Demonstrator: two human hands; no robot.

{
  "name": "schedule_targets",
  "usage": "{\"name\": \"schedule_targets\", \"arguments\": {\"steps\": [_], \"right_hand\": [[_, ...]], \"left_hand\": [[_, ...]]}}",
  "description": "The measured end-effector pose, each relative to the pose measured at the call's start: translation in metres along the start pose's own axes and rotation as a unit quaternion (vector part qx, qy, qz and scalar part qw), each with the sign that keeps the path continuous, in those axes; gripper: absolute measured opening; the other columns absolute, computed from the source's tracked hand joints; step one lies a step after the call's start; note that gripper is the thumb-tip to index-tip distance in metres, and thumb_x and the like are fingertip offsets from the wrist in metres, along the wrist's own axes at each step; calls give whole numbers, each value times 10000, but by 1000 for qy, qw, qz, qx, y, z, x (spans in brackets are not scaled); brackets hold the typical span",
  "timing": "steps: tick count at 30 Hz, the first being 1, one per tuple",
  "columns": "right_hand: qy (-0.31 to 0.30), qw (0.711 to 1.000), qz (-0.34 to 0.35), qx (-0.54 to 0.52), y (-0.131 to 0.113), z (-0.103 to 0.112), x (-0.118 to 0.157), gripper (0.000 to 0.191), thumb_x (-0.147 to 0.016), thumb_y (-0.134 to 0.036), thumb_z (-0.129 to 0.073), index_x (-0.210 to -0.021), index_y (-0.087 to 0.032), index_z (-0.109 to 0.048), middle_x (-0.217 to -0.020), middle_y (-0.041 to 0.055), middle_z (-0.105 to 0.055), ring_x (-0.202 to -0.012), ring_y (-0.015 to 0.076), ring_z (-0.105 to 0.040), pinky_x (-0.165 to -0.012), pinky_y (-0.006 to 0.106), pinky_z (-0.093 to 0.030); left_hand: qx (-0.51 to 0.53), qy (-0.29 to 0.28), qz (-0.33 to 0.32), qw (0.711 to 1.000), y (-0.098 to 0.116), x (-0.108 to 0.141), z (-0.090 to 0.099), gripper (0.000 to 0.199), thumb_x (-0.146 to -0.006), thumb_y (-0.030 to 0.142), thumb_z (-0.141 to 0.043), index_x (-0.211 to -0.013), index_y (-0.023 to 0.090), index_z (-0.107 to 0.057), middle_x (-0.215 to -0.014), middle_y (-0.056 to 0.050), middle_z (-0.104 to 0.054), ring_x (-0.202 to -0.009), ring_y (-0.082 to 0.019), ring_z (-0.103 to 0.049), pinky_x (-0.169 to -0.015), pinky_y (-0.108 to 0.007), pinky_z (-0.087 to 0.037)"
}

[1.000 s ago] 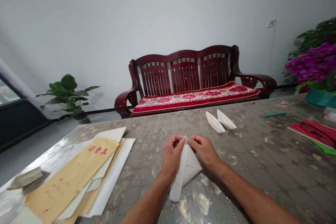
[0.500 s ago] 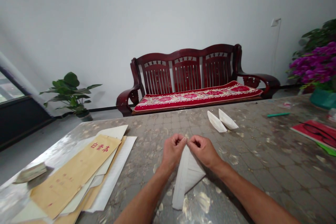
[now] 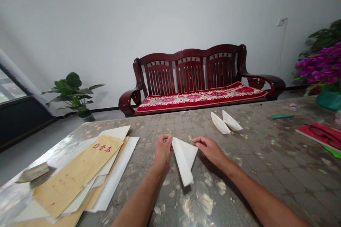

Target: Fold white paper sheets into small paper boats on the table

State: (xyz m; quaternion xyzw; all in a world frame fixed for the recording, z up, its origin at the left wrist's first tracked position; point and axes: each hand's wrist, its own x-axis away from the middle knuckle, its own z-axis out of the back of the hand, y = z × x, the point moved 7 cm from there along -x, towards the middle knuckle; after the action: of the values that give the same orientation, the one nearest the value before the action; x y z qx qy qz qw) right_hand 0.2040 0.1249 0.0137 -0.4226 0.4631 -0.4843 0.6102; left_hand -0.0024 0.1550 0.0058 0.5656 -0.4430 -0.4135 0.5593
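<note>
A folded white sheet of paper (image 3: 185,156), triangular with a long folded strip down its left side, is held slightly above the table between my hands. My left hand (image 3: 163,149) pinches its upper left corner. At the right corner, my right hand (image 3: 209,149) grips the paper between thumb and fingers. Two small folded paper boats (image 3: 220,123) stand side by side on the table, beyond my right hand.
Brown envelopes and loose papers (image 3: 77,177) are piled on the table (image 3: 149,134) at left, with a small worn booklet (image 3: 33,173). To the right lie a green pen (image 3: 283,116) and glasses on a red book (image 3: 317,133). A wooden bench (image 3: 189,74) stands behind.
My hands have moved apart from the paper's top point. The paper has been lifted and turned, its strip now slanting down to the right. My left hand has shifted left.
</note>
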Motion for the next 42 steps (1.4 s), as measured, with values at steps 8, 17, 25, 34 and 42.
{"name": "schedule_targets", "arguments": {"steps": [8,17,25,34,42], "right_hand": [[-54,940,257,216,-28,-19,18,657,-639,-33,-527,-1261,-235,-591,-1297,95,-582,-1206,238,-508,-1062,447,-369],[2,950,254,180,-31,-26,10,150,-855,-257,-600,-927,-241,-731,-945,66,-715,-912,215,-619,-824,345,-477],[122,970,149,150,-19,-1,3,165,-821,-307,-607,-745,-220,-724,-799,42,-691,-761,200,-619,-727,306,-470],[90,951,212,208,-39,-11,12,227,-905,-344,-571,-746,-226,-681,-732,25,-648,-723,175,-597,-673,268,-442],[69,944,224,231,-37,-14,11,207,-939,-328,-537,-885,-239,-716,-834,43,-705,-819,190,-644,-752,294,-479]], "left_hand": [[-38,65,39,996,-20,-25,41,183,-755,81,-562,-885,193,-499,-559,94,-517,-451,-80,-551,-479,-188,-492],[-123,-55,96,986,-20,-16,27,95,-744,137,-648,-695,168,-572,-482,48,-521,-440,-107,-543,-496,-225,-491],[-304,-30,-381,873,66,49,6,142,-914,279,-528,-898,229,-660,-924,-49,-655,-932,-211,-596,-871,-356,-471],[-321,-52,-454,830,72,74,-23,112,-922,288,-575,-986,217,-633,-906,-40,-675,-884,-190,-620,-796,-301,-476],[-307,-65,-423,850,64,69,-23,120,-906,298,-587,-837,213,-637,-814,-20,-673,-804,-178,-619,-749,-284,-443]]}}
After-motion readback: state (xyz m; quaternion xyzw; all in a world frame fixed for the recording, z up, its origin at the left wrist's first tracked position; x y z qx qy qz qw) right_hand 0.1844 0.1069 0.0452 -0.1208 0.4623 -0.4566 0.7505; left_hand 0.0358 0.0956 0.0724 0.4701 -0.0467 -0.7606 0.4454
